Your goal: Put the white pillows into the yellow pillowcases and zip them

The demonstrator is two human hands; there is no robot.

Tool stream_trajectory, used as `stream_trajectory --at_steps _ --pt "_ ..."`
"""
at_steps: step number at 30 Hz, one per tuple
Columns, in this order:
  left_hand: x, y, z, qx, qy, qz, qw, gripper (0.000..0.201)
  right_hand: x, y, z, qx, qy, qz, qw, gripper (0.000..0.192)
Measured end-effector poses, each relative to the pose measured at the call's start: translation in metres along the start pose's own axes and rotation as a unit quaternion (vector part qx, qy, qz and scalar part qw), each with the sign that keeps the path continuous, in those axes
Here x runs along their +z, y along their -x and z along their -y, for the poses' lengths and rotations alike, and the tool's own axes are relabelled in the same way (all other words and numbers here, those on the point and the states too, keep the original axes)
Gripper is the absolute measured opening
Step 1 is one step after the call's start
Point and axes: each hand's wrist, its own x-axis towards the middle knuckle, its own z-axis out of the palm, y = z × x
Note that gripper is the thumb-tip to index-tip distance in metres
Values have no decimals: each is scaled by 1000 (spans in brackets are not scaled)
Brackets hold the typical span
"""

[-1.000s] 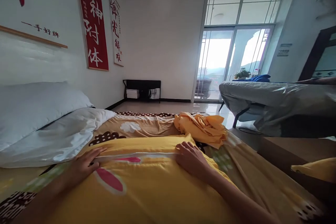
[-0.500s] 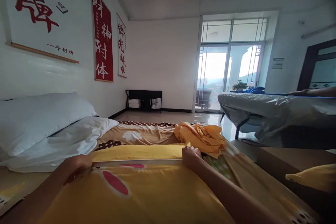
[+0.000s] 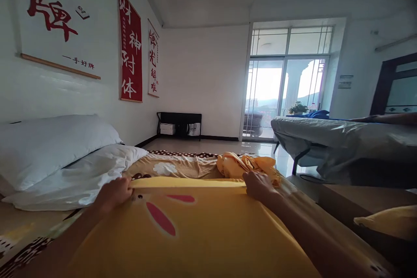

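Note:
A yellow rabbit-print cloth (image 3: 224, 226), perhaps a pillowcase or bed cover, stretches across the front of the bed. Pink ears and one dark eye show on it. My left hand (image 3: 114, 193) grips its far left corner with curled fingers. At the far right corner my right hand (image 3: 260, 184) is closed on the same edge. Between both hands the edge is pulled nearly straight. Just beyond my right hand lies a crumpled orange-yellow cloth (image 3: 243, 163). Whether anything is inside the rabbit-print cloth cannot be told.
White pillows (image 3: 61, 143) lie at the left against the wall. Beneath everything is a patterned brown sheet (image 3: 182, 166). To the right stands another bed (image 3: 342, 139) wrapped in plastic, with another person's arm (image 3: 391, 118) over it. A low black table (image 3: 179, 117) stands at the far wall.
Both hands have moved right and slightly up with the edge of the rabbit-print cloth. The rabbit's eye and ears have shifted right, and the cloth looks flatter.

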Motion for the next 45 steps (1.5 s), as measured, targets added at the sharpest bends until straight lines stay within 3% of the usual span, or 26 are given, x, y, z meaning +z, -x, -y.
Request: stream_trajectory --at_steps 3,6,8,10,13,17,21,25,28,33,37,40,45 --pt "49 11 11 108 106 -40 988 20 25 24 -7 -25 -42 15 999 24" --pt "72 22 23 159 210 -112 958 33 37 42 -12 -96 -176 -35 979 21" --pt "68 31 21 199 233 -111 945 35 38 52 -10 -141 -259 -53 954 26" --pt "54 39 11 247 208 -61 944 35 35 58 -4 -171 -294 -38 940 29" --pt "32 48 -12 297 152 12 943 36 29 62 12 -186 -273 2 944 24" --pt "16 47 -33 273 126 41 953 38 18 58 27 -152 -237 22 959 26" --pt "12 39 -35 260 114 84 955 38 15 52 30 -151 -221 20 963 30" --pt "23 28 -23 255 119 87 956 43 23 48 27 -116 -230 25 966 38" --pt "35 21 -6 257 116 69 957 46 28 46 24 -94 -228 22 969 32" --pt "45 17 10 287 182 49 939 38 30 45 24 -134 -213 25 967 19" --pt "54 16 0 234 253 24 938 40 41 48 31 -156 -219 5 963 13" --pt "62 7 -11 189 264 16 946 40 52 44 36 -152 -223 -24 963 22" --pt "50 -14 -21 206 227 71 949 40 45 28 35 -106 -208 -20 972 26"
